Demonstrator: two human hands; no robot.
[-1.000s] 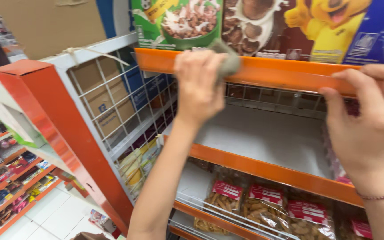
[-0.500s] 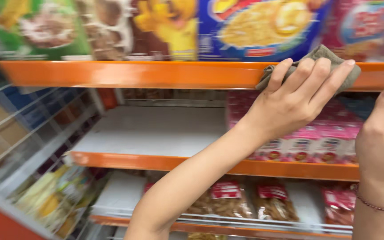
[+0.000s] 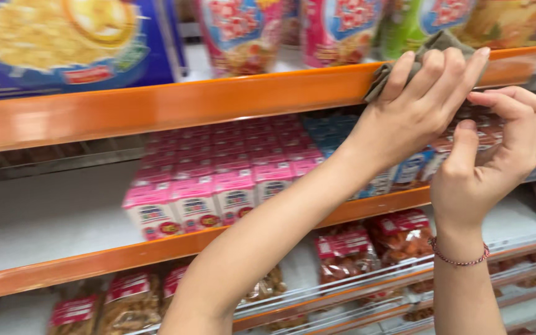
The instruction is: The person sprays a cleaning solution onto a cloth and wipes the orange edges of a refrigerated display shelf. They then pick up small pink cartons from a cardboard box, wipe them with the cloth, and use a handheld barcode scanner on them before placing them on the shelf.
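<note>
Head view, looking at store shelves. Left hand (image 3: 420,105) pressing one grey cloth (image 3: 426,53) against orange shelf edge (image 3: 175,105), fingers curled over it. Right hand (image 3: 491,161) just beside and below, half curled, holding nothing, one beaded bracelet (image 3: 459,257) at wrist. Pink cartons (image 3: 212,186) left of both hands; count unclear.

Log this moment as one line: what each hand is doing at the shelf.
left hand: presses grey cloth on orange shelf edge | right hand: open, curled below it, holds nothing | pink cartons on shelf beneath
</note>
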